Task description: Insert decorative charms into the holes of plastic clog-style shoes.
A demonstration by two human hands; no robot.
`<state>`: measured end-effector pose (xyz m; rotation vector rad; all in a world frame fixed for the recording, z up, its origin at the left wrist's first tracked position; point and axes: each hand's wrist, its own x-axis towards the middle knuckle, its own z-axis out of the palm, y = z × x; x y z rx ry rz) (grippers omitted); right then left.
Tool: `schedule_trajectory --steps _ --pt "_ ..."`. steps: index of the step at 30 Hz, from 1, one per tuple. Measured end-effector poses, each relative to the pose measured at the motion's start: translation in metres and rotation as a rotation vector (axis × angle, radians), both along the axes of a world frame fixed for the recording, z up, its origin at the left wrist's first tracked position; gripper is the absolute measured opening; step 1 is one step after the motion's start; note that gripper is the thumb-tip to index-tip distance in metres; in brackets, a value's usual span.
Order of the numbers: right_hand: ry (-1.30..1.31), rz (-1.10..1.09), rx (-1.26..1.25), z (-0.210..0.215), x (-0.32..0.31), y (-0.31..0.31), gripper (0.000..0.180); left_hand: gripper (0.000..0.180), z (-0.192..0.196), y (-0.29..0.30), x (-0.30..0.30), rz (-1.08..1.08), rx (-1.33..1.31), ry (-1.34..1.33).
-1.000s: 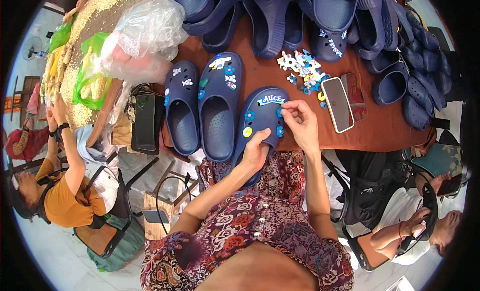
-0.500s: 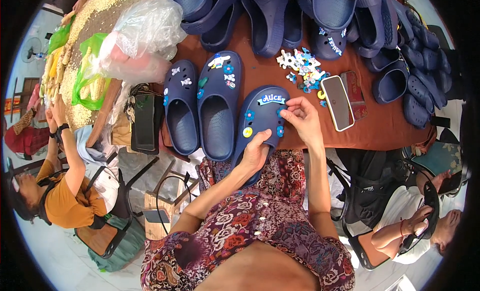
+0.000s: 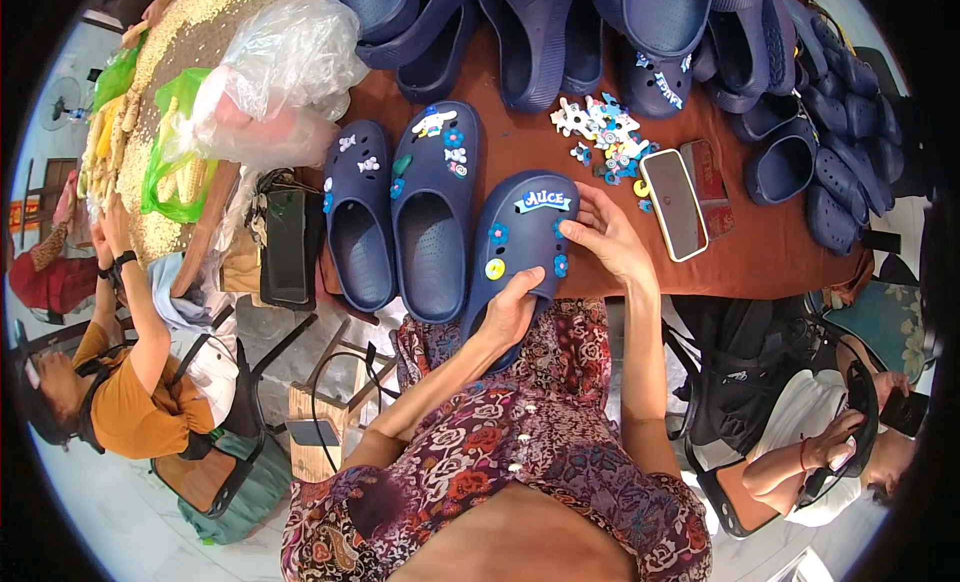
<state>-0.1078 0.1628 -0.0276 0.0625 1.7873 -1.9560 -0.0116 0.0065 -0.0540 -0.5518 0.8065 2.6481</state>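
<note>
A navy clog [image 3: 518, 244] is held over the table's near edge, toe pointing away. My left hand [image 3: 512, 307] grips it by the opening, thumb lying on top. At the right side of the toe, my right hand [image 3: 610, 237] has its thumb on a blue flower charm [image 3: 558, 228] and its fingers behind the clog's edge. A lettered banner charm [image 3: 545, 200], a yellow round charm [image 3: 495, 269] and more blue flowers sit on the upper. To the left lie two decorated navy clogs, one larger [image 3: 432, 252] and one narrower [image 3: 360, 252].
A pile of loose charms [image 3: 605, 132] and a white-edged phone [image 3: 674, 204] lie on the brown tablecloth [image 3: 735, 267]. Many navy clogs [image 3: 530, 42] crowd the far and right sides. Plastic bags [image 3: 290, 62] stand at left. Other people sit on both sides.
My right hand's raised fingers have come down and reached behind the clog's side, with the thumb still on the charm. My left hand keeps its grip.
</note>
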Motion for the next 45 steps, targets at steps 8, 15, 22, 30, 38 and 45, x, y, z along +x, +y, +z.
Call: schedule_trajectory --steps 8,15,22,30,38,45 --pt "0.065 0.024 0.089 -0.008 0.002 -0.004 0.069 0.044 0.002 -0.002 0.002 -0.027 -0.012 0.032" --pt "0.081 -0.075 0.033 -0.021 0.012 -0.012 0.070 0.047 0.008 -0.006 -0.005 -0.037 0.008 0.068" --pt "0.019 -0.033 -0.065 -0.002 0.010 -0.006 0.069 0.050 0.016 -0.005 -0.007 -0.034 0.024 0.078" --pt "0.012 -0.027 -0.066 0.000 0.004 -0.008 0.074 0.048 -0.001 -0.006 0.003 -0.079 0.022 0.082" --pt "0.062 -0.064 -0.019 -0.001 0.009 -0.013 0.072 0.050 -0.004 -0.007 0.006 -0.089 -0.020 0.070" --pt "0.030 -0.078 -0.085 -0.004 0.011 -0.013 0.070 0.050 0.011 -0.006 -0.004 -0.040 0.034 0.066"
